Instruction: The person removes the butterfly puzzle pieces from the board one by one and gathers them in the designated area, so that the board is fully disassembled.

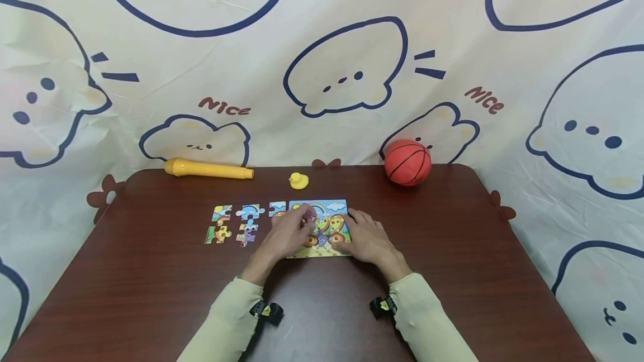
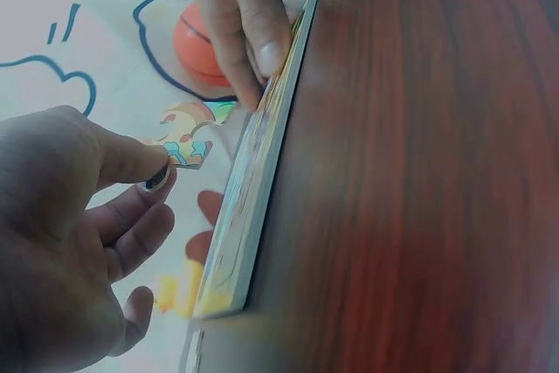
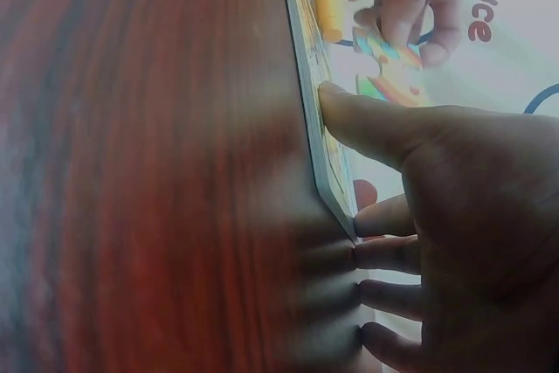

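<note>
A: Lying loose toward the left edge of the table [image 1: 151, 272], well apart from both hands: five puzzle pieces [image 1: 236, 223]. Resting along the far edge: yellow tube [image 1: 208, 169], rubber duck [image 1: 299, 180], then orange ball [image 1: 407, 162] near the far right corner.

B: Pinching a single puzzle piece [image 2: 188, 148] between thumb and forefinger: left hand [image 1: 288, 234], hovering over the puzzle board [image 1: 322, 208].

A: Lying lengthwise parallel to the near edge, mid-table, directly beneath that piece.

B: Pressing on the board's right end: right hand [image 1: 369, 236], thumb [image 3: 358, 120] on the picture face, other fingers extended and touching the wood just beside the board's edge.

A: Standing in the way: nothing visible, though seating gap hidden beneath the left hand.
</note>
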`<state>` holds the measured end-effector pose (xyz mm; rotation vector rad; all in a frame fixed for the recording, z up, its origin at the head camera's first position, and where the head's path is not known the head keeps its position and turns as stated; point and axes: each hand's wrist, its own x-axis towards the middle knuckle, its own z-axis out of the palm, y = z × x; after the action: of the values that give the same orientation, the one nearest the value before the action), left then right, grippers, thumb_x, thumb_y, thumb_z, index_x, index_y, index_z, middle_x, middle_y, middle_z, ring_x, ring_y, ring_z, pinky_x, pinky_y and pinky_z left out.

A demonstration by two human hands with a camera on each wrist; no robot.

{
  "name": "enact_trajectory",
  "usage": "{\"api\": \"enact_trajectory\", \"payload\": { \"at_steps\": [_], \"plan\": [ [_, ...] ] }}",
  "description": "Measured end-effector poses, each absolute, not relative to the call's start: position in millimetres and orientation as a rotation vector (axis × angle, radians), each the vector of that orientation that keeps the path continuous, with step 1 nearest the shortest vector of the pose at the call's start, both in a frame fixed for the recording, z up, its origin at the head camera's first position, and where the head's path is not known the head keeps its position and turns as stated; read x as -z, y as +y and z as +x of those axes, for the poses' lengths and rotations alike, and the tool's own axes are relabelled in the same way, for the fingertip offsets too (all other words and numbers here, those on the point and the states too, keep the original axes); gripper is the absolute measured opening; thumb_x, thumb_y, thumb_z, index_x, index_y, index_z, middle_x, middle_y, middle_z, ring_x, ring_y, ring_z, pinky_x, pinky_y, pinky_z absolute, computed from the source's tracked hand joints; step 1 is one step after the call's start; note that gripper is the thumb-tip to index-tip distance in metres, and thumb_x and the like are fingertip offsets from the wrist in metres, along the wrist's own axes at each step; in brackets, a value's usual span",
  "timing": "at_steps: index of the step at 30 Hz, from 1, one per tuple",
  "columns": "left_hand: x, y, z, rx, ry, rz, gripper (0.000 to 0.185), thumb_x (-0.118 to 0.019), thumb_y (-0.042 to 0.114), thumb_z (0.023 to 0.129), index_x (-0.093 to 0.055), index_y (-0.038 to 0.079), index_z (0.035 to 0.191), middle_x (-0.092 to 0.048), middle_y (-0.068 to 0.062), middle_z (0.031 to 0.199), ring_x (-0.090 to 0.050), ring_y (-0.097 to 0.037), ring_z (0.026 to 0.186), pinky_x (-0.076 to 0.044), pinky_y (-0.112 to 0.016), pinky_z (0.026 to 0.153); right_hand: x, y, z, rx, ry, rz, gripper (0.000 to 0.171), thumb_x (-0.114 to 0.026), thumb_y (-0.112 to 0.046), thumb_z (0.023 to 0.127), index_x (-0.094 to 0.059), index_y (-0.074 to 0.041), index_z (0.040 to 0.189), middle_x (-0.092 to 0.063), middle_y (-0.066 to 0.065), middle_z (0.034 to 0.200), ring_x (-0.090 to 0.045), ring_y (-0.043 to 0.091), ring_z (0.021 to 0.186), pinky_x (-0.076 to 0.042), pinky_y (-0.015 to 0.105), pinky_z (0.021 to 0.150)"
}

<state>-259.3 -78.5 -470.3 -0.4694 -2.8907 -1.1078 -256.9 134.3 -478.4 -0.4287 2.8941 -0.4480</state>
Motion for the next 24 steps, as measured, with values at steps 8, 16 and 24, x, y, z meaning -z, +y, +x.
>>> {"api": "enact_trajectory", "payload": {
  "at_steps": [8, 16, 24],
  "plan": [
    [468.1, -101.1, -257.4, 1.096, -2.889, -0.396, 0.008, -0.058, 0.020, 0.094, -0.061, 0.019, 0.102, -0.065, 0.007, 0.087, -0.054, -0.010, 0.074, -0.031, -0.042, 0.082, 477.7, 133.5, -256.1, 0.454, 2.893, -0.422, 0.079, -0.066, -0.056, 0.084, -0.041, -0.014, 0.147, -0.033, 0.010, 0.155, -0.028, 0.031, 0.144, -0.029, 0.056, 0.110],
    [469.0, -128.4, -257.9, 1.103, -2.903, -0.322, 0.013, -0.059, 0.019, 0.094, -0.060, 0.015, 0.106, -0.066, -0.002, 0.094, -0.055, -0.016, 0.080, -0.043, -0.036, 0.074, 476.8, 134.6, -255.6, 0.403, 2.885, -0.434, 0.080, -0.064, -0.056, 0.086, -0.038, -0.014, 0.149, -0.030, 0.010, 0.156, -0.027, 0.031, 0.144, -0.029, 0.055, 0.110],
    [471.4, -153.3, -258.0, 1.052, -2.963, -0.209, 0.015, -0.058, 0.021, 0.095, -0.059, 0.014, 0.109, -0.067, -0.005, 0.099, -0.059, -0.020, 0.085, -0.041, -0.044, 0.083, 474.8, 134.0, -254.8, 0.372, 2.869, -0.446, 0.082, -0.060, -0.057, 0.088, -0.033, -0.013, 0.151, -0.027, 0.010, 0.158, -0.024, 0.032, 0.145, -0.027, 0.055, 0.112]
  ]
}}
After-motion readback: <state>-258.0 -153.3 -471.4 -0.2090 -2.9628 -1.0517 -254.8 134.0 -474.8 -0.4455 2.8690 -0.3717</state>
